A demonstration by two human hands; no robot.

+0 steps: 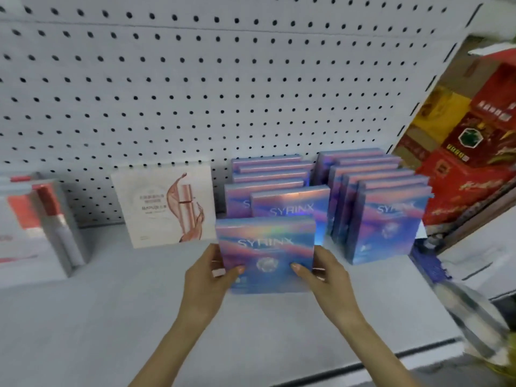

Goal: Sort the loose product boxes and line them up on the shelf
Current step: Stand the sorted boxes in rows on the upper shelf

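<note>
Sorting is judged well advanced: two rows of holographic SYRINX boxes are already stood upright, the left row (268,174) directly behind the held box (266,254) and the right row (385,208) behind and to its right, both reaching back to the pegboard (195,79). The held box is kept upright, face forward, just ahead of the left row's foremost box; whether its bottom edge is set down on the shelf (111,317) cannot be told. It is gripped at both sides: the left hand (208,277) is curled round its left edge and the right hand (325,275) round its right edge, each thumb pressed on the front face. What is left, it seems, is for this box to be pushed back flush, and for the staggered boxes behind it to be squared. Left of the held box a pale box (164,205) with a rose-gold print is stood alone, and further left grey-and-red boxes (42,227) are seen, blurred. Bare shelf is left open in front and to the left of the held box, out to the front lip (335,370); to its right, room is narrowed by the right row and red cartons (474,163) beyond.
</note>
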